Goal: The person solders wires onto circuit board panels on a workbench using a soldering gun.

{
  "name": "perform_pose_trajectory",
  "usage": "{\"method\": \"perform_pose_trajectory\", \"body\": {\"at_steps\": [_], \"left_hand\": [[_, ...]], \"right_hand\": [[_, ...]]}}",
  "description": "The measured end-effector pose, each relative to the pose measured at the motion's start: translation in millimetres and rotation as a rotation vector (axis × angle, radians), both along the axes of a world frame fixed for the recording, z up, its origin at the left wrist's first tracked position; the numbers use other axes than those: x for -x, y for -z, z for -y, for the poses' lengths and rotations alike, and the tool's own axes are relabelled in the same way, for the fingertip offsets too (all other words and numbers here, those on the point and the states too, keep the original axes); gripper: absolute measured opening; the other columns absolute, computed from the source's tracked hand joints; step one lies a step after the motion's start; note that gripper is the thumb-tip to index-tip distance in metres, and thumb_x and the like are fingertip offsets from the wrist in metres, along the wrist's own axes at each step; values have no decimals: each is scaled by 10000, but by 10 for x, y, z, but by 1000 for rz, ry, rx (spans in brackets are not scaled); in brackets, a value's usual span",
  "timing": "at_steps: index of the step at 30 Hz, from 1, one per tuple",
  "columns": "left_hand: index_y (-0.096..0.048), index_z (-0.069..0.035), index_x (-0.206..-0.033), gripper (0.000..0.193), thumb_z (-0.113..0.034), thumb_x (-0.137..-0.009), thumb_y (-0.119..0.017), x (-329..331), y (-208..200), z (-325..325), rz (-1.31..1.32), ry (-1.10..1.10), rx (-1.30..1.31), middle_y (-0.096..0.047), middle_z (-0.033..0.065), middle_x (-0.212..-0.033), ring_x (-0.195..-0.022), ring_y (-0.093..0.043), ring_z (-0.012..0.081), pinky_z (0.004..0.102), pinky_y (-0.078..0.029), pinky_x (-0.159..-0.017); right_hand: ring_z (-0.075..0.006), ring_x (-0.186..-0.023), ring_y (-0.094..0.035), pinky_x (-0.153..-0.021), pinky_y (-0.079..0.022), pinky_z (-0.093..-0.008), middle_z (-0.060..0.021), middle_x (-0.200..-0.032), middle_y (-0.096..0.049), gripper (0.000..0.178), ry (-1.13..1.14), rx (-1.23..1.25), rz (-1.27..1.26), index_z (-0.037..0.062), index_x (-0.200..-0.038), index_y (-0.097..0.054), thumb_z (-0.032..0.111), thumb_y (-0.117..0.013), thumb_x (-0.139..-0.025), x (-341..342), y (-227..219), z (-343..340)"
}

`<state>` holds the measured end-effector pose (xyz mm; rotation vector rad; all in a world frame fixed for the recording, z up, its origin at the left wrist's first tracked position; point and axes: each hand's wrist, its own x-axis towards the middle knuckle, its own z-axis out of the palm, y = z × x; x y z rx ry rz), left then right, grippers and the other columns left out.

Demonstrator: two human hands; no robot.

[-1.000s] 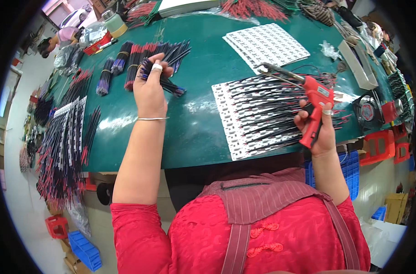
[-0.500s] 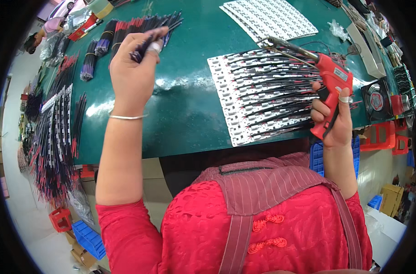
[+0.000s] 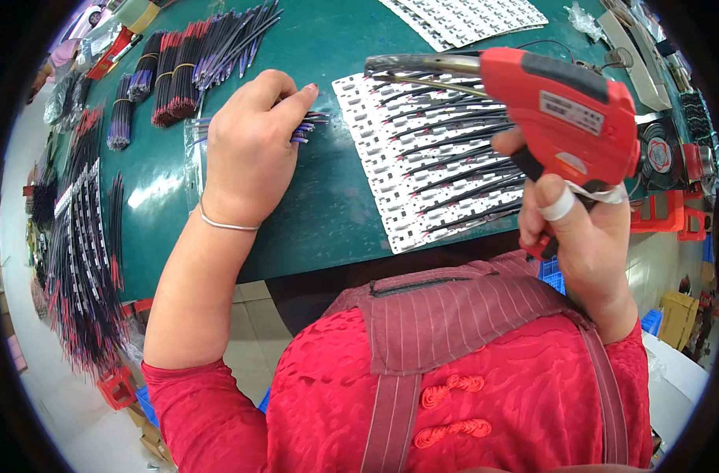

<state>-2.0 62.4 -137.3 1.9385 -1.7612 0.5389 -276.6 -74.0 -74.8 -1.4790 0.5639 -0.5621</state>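
My left hand is closed around a small bunch of thin wires with purple and pale tips, which stick out on both sides of it above the green table. My right hand, with white tape on the thumb, grips a red gun-shaped soldering iron. The iron's long metal tip points left, over the upper part of a white circuit board panel. Rows of black wires lie across the panel, their left ends at its small red-marked pads. The right ends are partly hidden behind my right hand.
Tied bundles of black wires with red ends and loose purple-tipped wires lie at the back left. Wired board strips hang over the left edge. A stack of bare white panels lies at the back; a small fan stands right.
My left hand has come down and nearer, away from the wire bundles, with the wires still in it. The soldering iron has risen closer to view and its tip has swung left.
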Motion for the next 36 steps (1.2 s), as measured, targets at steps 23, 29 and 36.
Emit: {"method": "perform_pose_trajectory", "body": {"at_steps": [23, 29, 36], "left_hand": [[-724, -50, -969, 353, 112, -665, -644, -159, 193, 169, -62, 67, -36, -619, 84, -869, -774, -640, 248, 338, -517, -659], [-717, -44, -968, 367, 116, -649, -635, -164, 188, 183, -28, 70, -42, -620, 87, -874, -786, -643, 261, 349, -521, -673], [-716, -49, -963, 369, 114, -642, -636, -168, 192, 158, -18, 62, -43, -621, 83, -874, -792, -647, 258, 351, -524, -676]], "right_hand": [[-74, -607, -558, -522, -468, -223, -183, -1188, -641, 313, -73, 76, -84, -49, -1203, -552, 151, -612, -970, -409, 245, -19], [-71, -600, -559, -515, -463, -216, -174, -1157, -639, 333, -122, 178, -82, -33, -1241, -545, 144, -613, -968, -400, 293, 21], [-74, -594, -566, -509, -460, -212, -166, -1145, -645, 306, -140, 260, -101, -31, -1221, -560, 129, -609, -965, -400, 366, 18]]}}
